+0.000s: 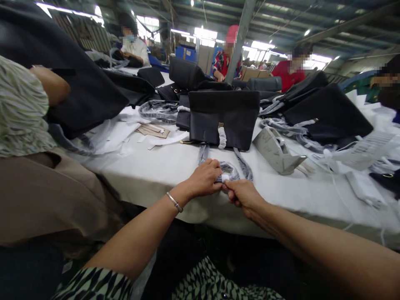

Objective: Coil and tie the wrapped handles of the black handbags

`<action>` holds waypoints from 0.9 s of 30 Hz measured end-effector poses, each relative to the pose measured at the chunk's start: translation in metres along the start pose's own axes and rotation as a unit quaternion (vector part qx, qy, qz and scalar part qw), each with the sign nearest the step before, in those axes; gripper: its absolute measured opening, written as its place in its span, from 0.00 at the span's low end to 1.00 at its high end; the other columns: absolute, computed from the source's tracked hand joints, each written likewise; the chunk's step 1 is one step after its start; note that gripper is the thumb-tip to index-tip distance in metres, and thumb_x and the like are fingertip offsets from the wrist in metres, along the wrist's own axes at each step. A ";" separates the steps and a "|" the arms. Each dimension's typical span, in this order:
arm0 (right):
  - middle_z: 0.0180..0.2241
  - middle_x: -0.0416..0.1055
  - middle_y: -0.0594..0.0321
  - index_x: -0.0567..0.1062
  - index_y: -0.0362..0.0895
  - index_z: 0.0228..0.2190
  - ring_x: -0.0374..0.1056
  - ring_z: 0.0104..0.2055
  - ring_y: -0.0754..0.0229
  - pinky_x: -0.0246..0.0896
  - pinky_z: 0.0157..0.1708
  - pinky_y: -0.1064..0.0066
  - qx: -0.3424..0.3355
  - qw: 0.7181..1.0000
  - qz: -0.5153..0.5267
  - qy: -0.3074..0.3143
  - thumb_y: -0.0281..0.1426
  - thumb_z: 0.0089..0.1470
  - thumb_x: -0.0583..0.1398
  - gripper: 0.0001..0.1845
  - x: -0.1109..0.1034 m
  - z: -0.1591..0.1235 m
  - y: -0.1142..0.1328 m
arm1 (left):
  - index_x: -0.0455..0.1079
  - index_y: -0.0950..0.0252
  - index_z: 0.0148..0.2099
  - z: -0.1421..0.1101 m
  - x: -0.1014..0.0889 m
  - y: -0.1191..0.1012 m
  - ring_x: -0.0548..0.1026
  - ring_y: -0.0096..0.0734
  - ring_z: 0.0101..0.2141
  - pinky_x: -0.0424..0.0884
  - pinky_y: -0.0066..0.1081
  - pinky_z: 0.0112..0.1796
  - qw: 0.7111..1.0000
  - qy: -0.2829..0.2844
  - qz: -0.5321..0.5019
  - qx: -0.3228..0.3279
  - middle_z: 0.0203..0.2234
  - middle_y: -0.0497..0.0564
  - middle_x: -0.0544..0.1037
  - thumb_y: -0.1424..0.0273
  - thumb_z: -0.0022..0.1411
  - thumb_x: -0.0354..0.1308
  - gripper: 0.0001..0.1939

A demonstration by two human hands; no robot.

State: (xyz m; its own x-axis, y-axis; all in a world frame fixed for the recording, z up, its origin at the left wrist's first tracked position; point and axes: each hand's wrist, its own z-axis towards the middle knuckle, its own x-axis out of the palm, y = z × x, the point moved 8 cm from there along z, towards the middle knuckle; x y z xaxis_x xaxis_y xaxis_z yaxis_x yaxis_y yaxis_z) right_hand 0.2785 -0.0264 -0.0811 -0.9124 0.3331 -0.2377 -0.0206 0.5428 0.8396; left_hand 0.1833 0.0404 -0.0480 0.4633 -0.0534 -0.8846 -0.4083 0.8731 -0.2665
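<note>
At the table's front edge my left hand closes its fingers round a coiled bag strap covered in clear plastic. My right hand pinches at a white band around that coil, thumb and forefinger together. Both hands meet closely here, and part of the coil is hidden by them. Just behind lies a black handbag, with a white-wrapped clasp piece hanging down its front. Plastic-wrapped handles run from the bag toward my hands.
A grey tape dispenser stands right of the bag. Brown cards and white papers lie left. More black bags and wrapped straps fill both sides. A co-worker's patterned sleeve is close on the left; other people work across the table.
</note>
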 end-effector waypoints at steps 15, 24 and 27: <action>0.11 0.60 0.71 0.69 0.39 0.24 0.57 0.13 0.71 0.42 0.11 0.82 0.026 0.999 0.022 0.007 0.24 0.49 0.57 0.04 -0.003 -0.005 -0.003 | 0.70 0.68 0.37 0.010 0.001 0.008 0.64 0.41 0.42 0.67 0.37 0.44 0.998 0.036 -0.052 0.021 0.39 0.56 0.67 0.64 0.57 0.62 0.12; 0.08 0.54 0.75 0.73 0.39 0.28 0.50 0.11 0.71 0.37 0.12 0.80 -0.032 0.995 0.052 0.074 0.30 0.44 0.63 0.07 -0.005 0.014 0.005 | 0.70 0.68 0.35 0.017 -0.007 0.037 0.66 0.32 0.38 0.65 0.31 0.42 0.971 0.058 -0.222 -0.068 0.34 0.49 0.64 0.59 0.55 0.62 0.15; 0.08 0.55 0.74 0.74 0.39 0.27 0.50 0.11 0.71 0.38 0.12 0.80 -0.061 0.995 0.038 0.074 0.30 0.43 0.63 0.07 -0.005 0.018 0.010 | 0.71 0.67 0.37 0.019 -0.005 0.038 0.67 0.33 0.39 0.64 0.31 0.42 0.961 0.110 -0.248 -0.061 0.35 0.49 0.65 0.58 0.52 0.63 0.17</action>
State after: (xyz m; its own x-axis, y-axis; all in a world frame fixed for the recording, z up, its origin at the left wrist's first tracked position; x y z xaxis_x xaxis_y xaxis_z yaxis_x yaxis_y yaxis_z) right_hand 0.2898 -0.0090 -0.0805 -0.9630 0.2479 -0.1055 0.0087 0.4201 0.9074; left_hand 0.1802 0.0828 -0.0461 0.4521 -0.5610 -0.6935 -0.2759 0.6514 -0.7068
